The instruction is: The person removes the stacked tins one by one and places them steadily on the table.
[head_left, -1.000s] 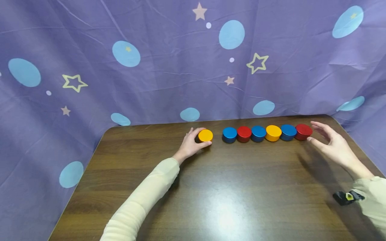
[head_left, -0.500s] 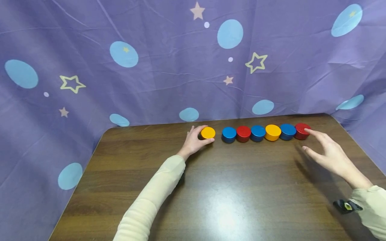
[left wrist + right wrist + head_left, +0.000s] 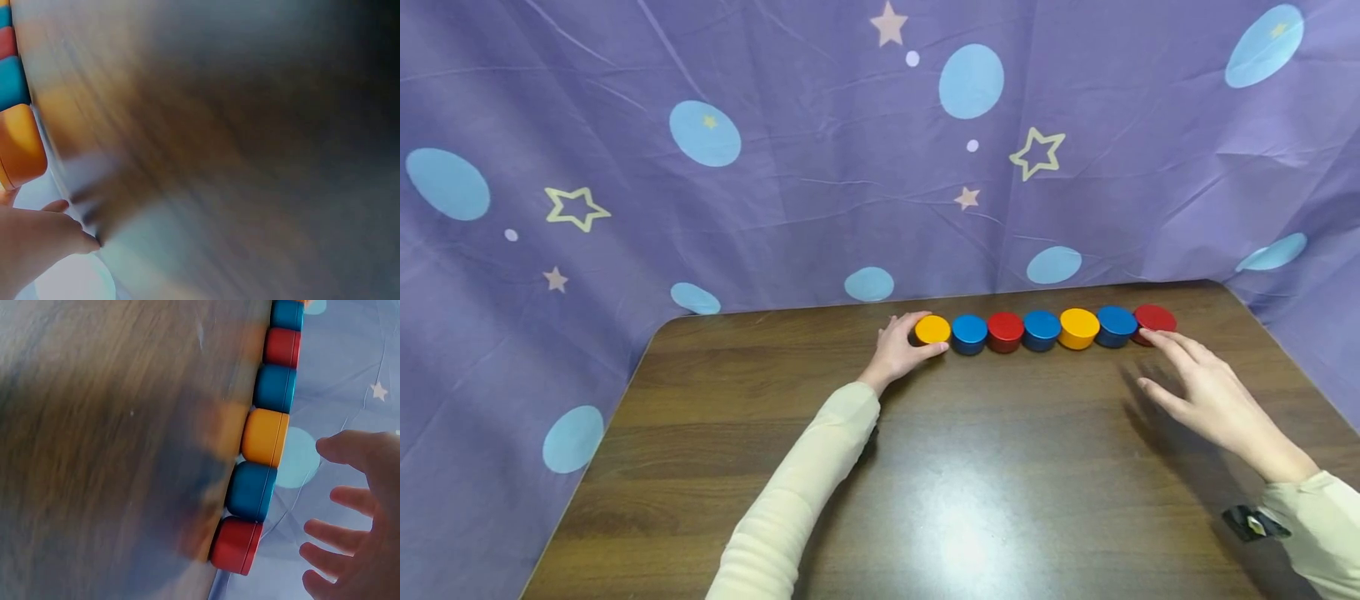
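Observation:
Several round lidded tins stand in a row along the far part of the table. My left hand (image 3: 901,348) grips the yellow tin (image 3: 932,328) at the row's left end, thumb at the front and fingers behind. That tin (image 3: 22,147) sits against or very close to a blue tin (image 3: 969,332). Rightward follow a red tin (image 3: 1005,331), a blue tin (image 3: 1042,329), a yellow tin (image 3: 1078,327), a blue tin (image 3: 1116,325) and a red tin (image 3: 236,545). My right hand (image 3: 1210,400), fingers spread and holding nothing, is just in front of this last red tin.
The brown wooden table (image 3: 737,467) has a bright light reflection toward its front. Behind it hangs a purple cloth (image 3: 820,150) with stars and blue ovals. A black strap device (image 3: 1255,523) is at my right wrist.
My left hand has slid the yellow tin rightward to the blue one, closing the gap. My right hand has moved from beside the right-end red tin to its front, still spread.

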{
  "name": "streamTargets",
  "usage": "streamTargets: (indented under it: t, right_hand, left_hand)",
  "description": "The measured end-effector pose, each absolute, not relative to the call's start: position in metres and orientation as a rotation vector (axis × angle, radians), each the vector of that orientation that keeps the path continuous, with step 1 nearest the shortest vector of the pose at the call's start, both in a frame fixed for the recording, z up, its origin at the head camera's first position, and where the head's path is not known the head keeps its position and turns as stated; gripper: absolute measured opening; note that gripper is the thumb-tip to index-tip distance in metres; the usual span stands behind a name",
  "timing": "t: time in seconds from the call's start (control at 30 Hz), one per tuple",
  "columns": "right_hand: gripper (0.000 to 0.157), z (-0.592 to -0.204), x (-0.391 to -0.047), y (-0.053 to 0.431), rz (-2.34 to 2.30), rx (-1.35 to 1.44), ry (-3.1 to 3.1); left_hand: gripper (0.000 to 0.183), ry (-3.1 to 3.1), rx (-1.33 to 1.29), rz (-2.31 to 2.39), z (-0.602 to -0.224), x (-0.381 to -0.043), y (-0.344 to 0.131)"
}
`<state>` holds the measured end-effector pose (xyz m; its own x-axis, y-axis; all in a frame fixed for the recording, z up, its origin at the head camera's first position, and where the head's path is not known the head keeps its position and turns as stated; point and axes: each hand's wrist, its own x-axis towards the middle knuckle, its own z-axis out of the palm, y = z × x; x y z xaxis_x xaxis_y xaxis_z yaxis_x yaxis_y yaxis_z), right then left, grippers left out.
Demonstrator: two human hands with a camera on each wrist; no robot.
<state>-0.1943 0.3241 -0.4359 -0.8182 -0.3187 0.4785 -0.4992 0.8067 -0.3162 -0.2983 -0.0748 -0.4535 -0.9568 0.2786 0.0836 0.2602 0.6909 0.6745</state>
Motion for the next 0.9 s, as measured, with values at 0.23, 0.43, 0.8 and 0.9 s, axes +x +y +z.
streamTargets:
  t: [0.23, 0.43, 0.8, 0.9]
  right_hand:
    - [0.069, -0.436, -0.192, 0.319, 0.633, 0.644, -2.594]
    - [0.07, -0.437, -0.188, 0.316, 0.64, 0.649, -2.608]
    - [0.07, -0.444, -0.182, 0.311, 0.63, 0.661, -2.611]
    - [0.069, -0.446, -0.181, 0.31, 0.625, 0.669, -2.599]
  left_hand:
    - [0.063, 2.881, 0.456, 1.058, -0.453, -0.298, -0.073]
    - [0.063, 2.866, 0.465, 1.049, -0.452, -0.297, -0.073]
    - [0.069, 2.847, 0.456, 0.98, -0.452, -0.295, -0.074]
    - [0.072, 2.83, 0.458, 0.954, -0.451, -0.294, -0.075]
